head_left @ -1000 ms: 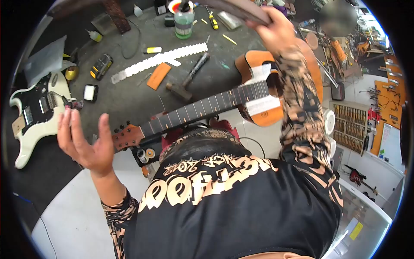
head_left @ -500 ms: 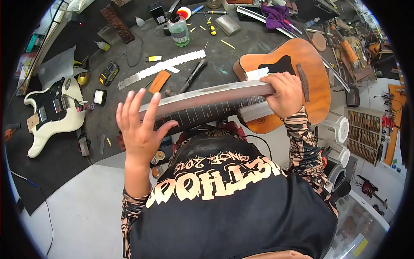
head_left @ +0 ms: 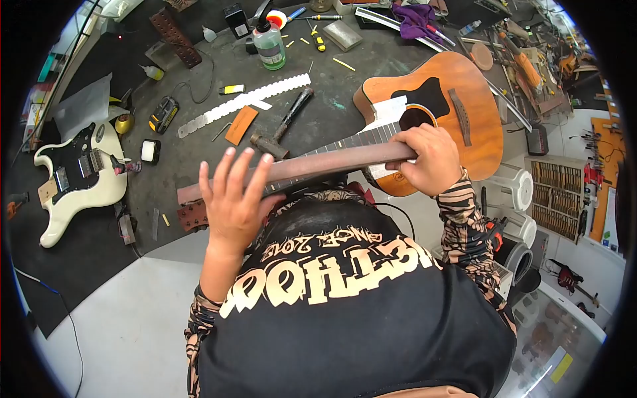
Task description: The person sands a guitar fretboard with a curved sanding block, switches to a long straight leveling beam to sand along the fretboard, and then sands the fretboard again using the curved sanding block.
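Note:
A long, straight reddish-brown bar [head_left: 318, 164], which looks like a sanding beam, lies lengthwise above the neck of an acoustic guitar [head_left: 488, 99]. My right hand [head_left: 431, 156] is wrapped round its right end, near the soundhole. Toward the other end, my left hand [head_left: 235, 196] lies across the bar with its fingers stretched out and spread. Part of the fretboard [head_left: 352, 141] shows beyond the bar; the rest is hidden under it and my hands. White tape [head_left: 388, 113] covers the guitar top beside the fretboard. The headstock [head_left: 192, 217] shows by my left wrist.
Beyond the neck lie a hammer [head_left: 285, 126], an orange-brown block [head_left: 241, 126] and a notched metal straightedge [head_left: 245, 103]. A white electric guitar body [head_left: 86, 179] rests at left. A spray bottle [head_left: 270, 48] and a purple cloth [head_left: 415, 23] are farther back.
The bar has shifted left and rolled, so its brown face shows instead of the pale one. Both hands moved with it; the left came nearer the right. More fretboard and the soundhole are visible.

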`<move>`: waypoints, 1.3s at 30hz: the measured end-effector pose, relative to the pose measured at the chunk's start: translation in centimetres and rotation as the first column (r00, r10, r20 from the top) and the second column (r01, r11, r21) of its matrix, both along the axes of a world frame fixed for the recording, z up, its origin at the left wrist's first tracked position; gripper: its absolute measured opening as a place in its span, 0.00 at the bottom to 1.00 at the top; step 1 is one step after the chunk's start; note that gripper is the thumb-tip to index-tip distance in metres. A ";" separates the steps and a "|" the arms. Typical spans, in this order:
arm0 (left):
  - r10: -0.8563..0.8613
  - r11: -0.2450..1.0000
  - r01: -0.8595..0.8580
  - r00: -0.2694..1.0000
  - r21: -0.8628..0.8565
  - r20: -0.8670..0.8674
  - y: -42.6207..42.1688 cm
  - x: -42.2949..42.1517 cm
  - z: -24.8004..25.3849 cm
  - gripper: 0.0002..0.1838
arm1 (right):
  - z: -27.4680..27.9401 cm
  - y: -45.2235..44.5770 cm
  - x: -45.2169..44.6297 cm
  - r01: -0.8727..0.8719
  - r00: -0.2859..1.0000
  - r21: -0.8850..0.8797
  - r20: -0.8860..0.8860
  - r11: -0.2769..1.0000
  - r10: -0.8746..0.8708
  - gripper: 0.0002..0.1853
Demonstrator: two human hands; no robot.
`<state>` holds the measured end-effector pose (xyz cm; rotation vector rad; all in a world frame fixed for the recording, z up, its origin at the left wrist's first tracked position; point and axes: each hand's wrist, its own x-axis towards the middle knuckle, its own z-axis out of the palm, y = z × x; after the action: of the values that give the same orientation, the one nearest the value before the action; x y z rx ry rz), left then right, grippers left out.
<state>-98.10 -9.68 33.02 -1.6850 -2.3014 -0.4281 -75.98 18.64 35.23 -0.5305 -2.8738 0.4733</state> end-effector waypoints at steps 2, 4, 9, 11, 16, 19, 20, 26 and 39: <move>-0.068 0.998 0.069 0.990 0.006 -0.124 -0.7 0.5 -1.2 0.38 | 0.4 -0.5 0.6 -0.009 0.993 -0.150 0.114 0.989 0.027 0.19; -0.106 0.992 0.114 0.985 0.050 -0.135 -1.1 0.3 -2.3 0.26 | 0.7 -0.5 1.1 0.008 0.983 -0.236 0.179 0.972 0.035 0.21; -0.209 0.976 0.216 0.963 -0.025 0.172 -0.4 0.1 -0.6 0.35 | -0.1 -0.3 2.6 -0.054 0.973 -0.386 0.186 0.921 0.134 0.35; -0.154 0.976 0.198 0.920 -0.088 0.362 -0.3 0.2 -0.3 0.40 | -0.5 -0.4 3.3 -0.106 0.967 -0.337 0.185 0.935 0.176 0.39; -0.010 0.970 0.158 0.783 -0.183 0.622 0.1 0.3 -0.6 0.35 | -1.9 -1.0 4.5 -0.103 0.994 0.057 0.034 0.993 0.101 0.37; -0.077 0.971 0.194 0.800 -0.136 0.595 1.4 -0.1 -1.5 0.34 | -4.2 0.3 4.6 -0.044 0.995 0.164 -0.076 0.986 0.058 0.35; -0.051 0.963 0.190 0.823 -0.189 0.566 1.8 -0.1 -1.3 0.31 | -4.9 1.1 4.3 -0.079 0.993 0.122 -0.078 0.989 0.089 0.33; 0.019 0.905 0.198 0.866 -0.376 0.501 2.7 1.0 -1.7 0.24 | -7.0 3.3 3.1 -0.152 0.988 -0.006 -0.009 0.988 0.152 0.27; 0.060 0.921 0.101 0.917 -0.375 0.395 2.8 1.9 -4.7 0.25 | -7.9 3.8 2.0 -0.154 0.986 -0.026 0.051 0.988 0.156 0.25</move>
<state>-96.16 -6.92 28.36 -1.9544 -2.8225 -0.3633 -74.03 22.48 27.29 -0.3284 -2.9780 0.5228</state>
